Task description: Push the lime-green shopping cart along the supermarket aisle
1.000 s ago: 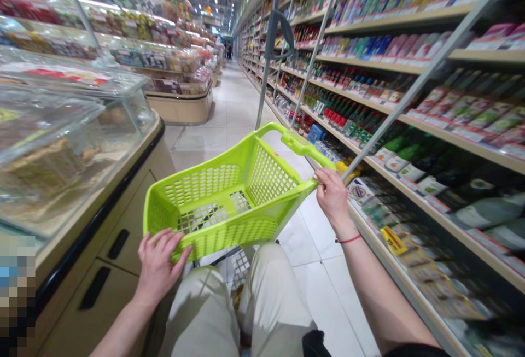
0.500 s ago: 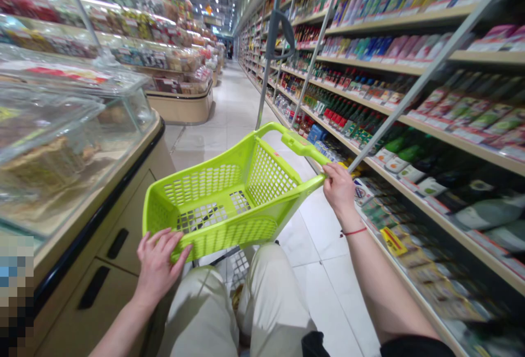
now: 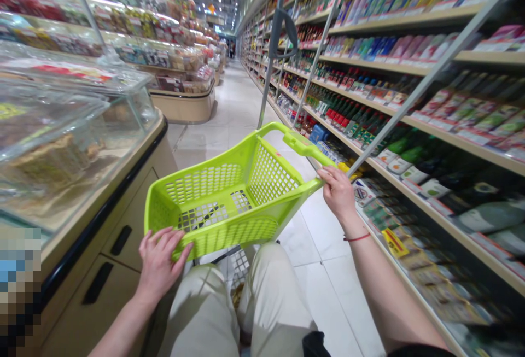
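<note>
Fingers of the left hand (image 3: 162, 258) lie over the near left corner of the lime-green shopping basket (image 3: 229, 236), the thumb spread from them along the outer side, so the rim is held between. Fingers of the right hand (image 3: 338, 190) are bent together and clamped on the right end of the rim, where it meets the handle (image 3: 305, 146). The basket is in front of the person, just beyond the knees of the pale trousers (image 3: 197, 308), its open top facing up and its perforated walls and grid bottom showing. What bears its weight cannot be told. A red bracelet (image 3: 356, 238) circles the right wrist. Below are white floor tiles (image 3: 324, 291). To the left stands a glass display case (image 3: 141, 108) above a beige cabinet (image 3: 135, 209) with black handles; to the right, shelving (image 3: 385, 24) holds rows of bottles, with a yellow label (image 3: 394, 243) lower down.
</note>
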Demonstrator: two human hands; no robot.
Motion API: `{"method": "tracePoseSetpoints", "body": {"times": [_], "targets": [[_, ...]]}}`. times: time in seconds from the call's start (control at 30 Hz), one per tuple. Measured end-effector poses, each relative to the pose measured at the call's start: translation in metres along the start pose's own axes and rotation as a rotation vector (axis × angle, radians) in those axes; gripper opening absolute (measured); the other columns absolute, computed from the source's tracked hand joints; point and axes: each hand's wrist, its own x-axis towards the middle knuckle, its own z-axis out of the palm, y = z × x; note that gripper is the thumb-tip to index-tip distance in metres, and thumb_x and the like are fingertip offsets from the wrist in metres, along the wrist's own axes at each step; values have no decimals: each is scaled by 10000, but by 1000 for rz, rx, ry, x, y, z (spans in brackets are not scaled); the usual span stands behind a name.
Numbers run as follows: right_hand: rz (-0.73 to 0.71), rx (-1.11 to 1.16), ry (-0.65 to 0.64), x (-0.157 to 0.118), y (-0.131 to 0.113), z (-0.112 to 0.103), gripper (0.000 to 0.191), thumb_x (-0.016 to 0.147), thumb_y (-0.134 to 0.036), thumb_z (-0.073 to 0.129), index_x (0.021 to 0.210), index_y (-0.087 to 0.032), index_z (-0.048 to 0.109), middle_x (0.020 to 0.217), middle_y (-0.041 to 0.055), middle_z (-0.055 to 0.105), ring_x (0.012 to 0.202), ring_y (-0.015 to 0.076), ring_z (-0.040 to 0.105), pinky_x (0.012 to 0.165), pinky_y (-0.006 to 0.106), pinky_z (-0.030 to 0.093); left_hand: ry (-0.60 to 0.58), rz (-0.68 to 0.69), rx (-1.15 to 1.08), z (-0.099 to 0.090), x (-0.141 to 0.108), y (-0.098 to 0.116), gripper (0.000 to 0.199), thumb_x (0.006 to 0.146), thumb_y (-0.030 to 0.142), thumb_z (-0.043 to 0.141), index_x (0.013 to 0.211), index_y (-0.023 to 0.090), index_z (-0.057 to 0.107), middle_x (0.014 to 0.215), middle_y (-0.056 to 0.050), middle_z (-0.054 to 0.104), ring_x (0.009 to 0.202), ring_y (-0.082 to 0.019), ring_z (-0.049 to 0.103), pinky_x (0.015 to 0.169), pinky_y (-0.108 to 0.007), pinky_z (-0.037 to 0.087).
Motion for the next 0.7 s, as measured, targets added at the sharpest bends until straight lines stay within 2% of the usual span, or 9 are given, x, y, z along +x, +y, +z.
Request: {"method": "tracePoseSetpoints", "body": {"times": [0.17,0.27,0.5,0.6,0.7], "targets": [[113,-14,61,13,16,1,409,757,-59,468,1041,-196,728,1133,101,705,1137,265,623,1014,487,504,6,8,1,1,1,1,220,873,341,604,1070,243,588,948,-64,698,1082,-293,570,1094,-556,280],[117,-45,73,11,7,4,392,756,-57,479,1029,-190,727,1104,108,708,1102,270,632,998,483,510,-1,-9,-9,2,0,1,221,868,342,609,1065,243,596,957,-64,701,1087,-294,569,1101,-559,273],[36,-28,32,-4,-29,11,403,785,-48,482,1085,-201,704,1145,114,692,1163,267,588,1049,499,468,-28,-56,-23,2,-2,0,240,855,348,611,1078,258,616,969,-53,708,1107,-292,569,1106,-550,263],[10,-17,5,-5,-31,9,411,788,-49,483,1091,-218,704,1147,95,696,1160,256,599,1064,497,460,-17,-40,-21,2,-2,0,239,857,345,612,1078,255,610,962,-52,707,1102,-287,567,1109,-545,261],[-2,-24,-17,0,-20,5,400,782,-55,486,1065,-219,715,1127,84,711,1124,250,624,1084,500,443,-10,-17,-9,1,-1,-1,227,869,344,606,1073,244,599,959,-59,706,1096,-288,563,1101,-547,272]]}}
